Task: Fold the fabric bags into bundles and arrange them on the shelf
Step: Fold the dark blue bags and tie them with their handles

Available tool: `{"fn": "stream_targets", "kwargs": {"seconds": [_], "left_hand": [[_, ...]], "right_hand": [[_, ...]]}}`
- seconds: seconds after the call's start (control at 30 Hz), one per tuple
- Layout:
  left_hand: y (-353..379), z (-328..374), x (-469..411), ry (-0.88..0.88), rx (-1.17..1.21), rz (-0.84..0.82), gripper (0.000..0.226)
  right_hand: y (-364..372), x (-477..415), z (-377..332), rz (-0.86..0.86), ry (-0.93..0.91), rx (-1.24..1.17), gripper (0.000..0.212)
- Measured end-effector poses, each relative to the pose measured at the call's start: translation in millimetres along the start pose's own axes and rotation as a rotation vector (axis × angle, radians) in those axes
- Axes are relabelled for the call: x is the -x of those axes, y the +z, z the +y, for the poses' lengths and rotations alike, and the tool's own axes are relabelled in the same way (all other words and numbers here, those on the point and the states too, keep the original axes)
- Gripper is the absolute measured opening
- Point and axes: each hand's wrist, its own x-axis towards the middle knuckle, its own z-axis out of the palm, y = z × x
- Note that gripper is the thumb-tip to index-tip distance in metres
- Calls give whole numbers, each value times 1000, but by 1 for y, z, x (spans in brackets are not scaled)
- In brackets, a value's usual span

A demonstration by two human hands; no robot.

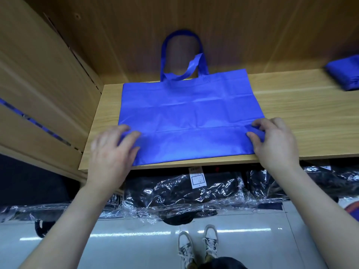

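Bag point(190, 117) lies flat on shelf point(303, 121), handles to the back. Left hand point(113, 150) (blurred) and right hand point(275, 142) each pinch a near corner. Step, judged: first fold starting. Next move: carry both corners evenly toward the handles. Finished bundle point(344, 74) sits far right.

A blue fabric bag point(190, 113) lies spread flat on the wooden shelf point(303, 125) — handles point(165, 55) toward the back; a folded blue bundle point(343, 74) sits far right.
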Motion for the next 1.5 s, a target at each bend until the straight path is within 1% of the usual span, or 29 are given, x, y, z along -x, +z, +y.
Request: {"fn": "stream_targets", "kwargs": {"seconds": [0.03,0.07,0.13,0.17,0.23,0.27,0.3,0.33,0.4,0.5,0.57,0.6,0.63,0.67,0.7,0.73,0.83,0.9,0.93,1.0,1.07,1.1,1.13,1.17,1.23,1.3,1.37,1.43,1.5], "left_hand": [[4,0,1,102,29,-55,28],[8,1,4,140,49,-148,38],[9,4,11,108,41,-329,57],[8,3,12,93,25,-390,65],[7,1,13,95,-9,-477,81],[6,1,12,105,-29,-508,86],[5,1,10,115,-44,-515,89],[3,0,9,119,-40,-508,88],[-3,0,7,128,-7,-508,80],[-12,-7,13,147,67,-497,63],[-16,-18,16,114,210,-478,53],[-19,-23,17,74,312,-495,55],[-23,-27,16,18,416,-504,57],[-29,-30,13,-70,510,-504,55],[-35,-31,10,-181,590,-514,48],[-39,-32,5,-283,648,-527,40],[-41,-33,-7,-500,784,-508,14],[-39,-34,-13,-610,852,-443,3],[-35,-35,-16,-649,843,-407,4],[-26,-33,-19,-673,697,-335,21],[-19,-26,-23,-646,468,-297,32],[-17,-23,-24,-645,400,-293,36],[-15,-22,-25,-645,358,-296,39],[-13,-21,-26,-643,323,-310,41],[-10,-19,-26,-627,243,-338,45],[-8,-17,-25,-608,161,-345,44],[-7,-15,-24,-597,80,-343,48],[-6,-16,-22,-615,33,-337,54],[-6,-17,-21,-661,38,-321,55]], "right_hand": [[-1,2,-1,33,-30,54,36],[-3,3,-3,56,-74,117,44],[-3,4,-8,42,-224,195,58],[0,5,-10,9,-331,187,58],[7,12,-19,-180,-501,132,49],[10,18,-22,-316,-531,154,57],[15,23,-22,-411,-555,200,70],[16,26,-22,-460,-561,260,79],[15,28,-21,-457,-572,312,81],[2,23,-25,-448,-569,286,67],[-6,21,-21,-443,-613,200,53],[-12,18,-19,-486,-612,149,49],[-21,14,-16,-566,-585,110,52],[-29,7,-11,-631,-558,99,57],[-38,1,-5,-675,-520,87,57],[-45,-6,-1,-713,-454,30,50],[-55,-20,9,-786,-243,-331,22],[-53,-25,10,-747,-104,-513,14],[-51,-28,10,-698,-26,-591,16],[-44,-31,9,-563,115,-719,24],[-35,-34,11,-391,226,-843,23],[-31,-35,10,-303,261,-875,22],[-27,-36,7,-224,262,-842,20],[-23,-36,6,-158,226,-737,17],[-14,-34,1,-93,112,-460,14],[-6,-30,-4,-79,48,-247,21],[-2,-27,-9,-83,50,-109,26],[0,-24,-14,-100,79,-28,31],[-1,-23,-18,-107,82,33,40]]}}
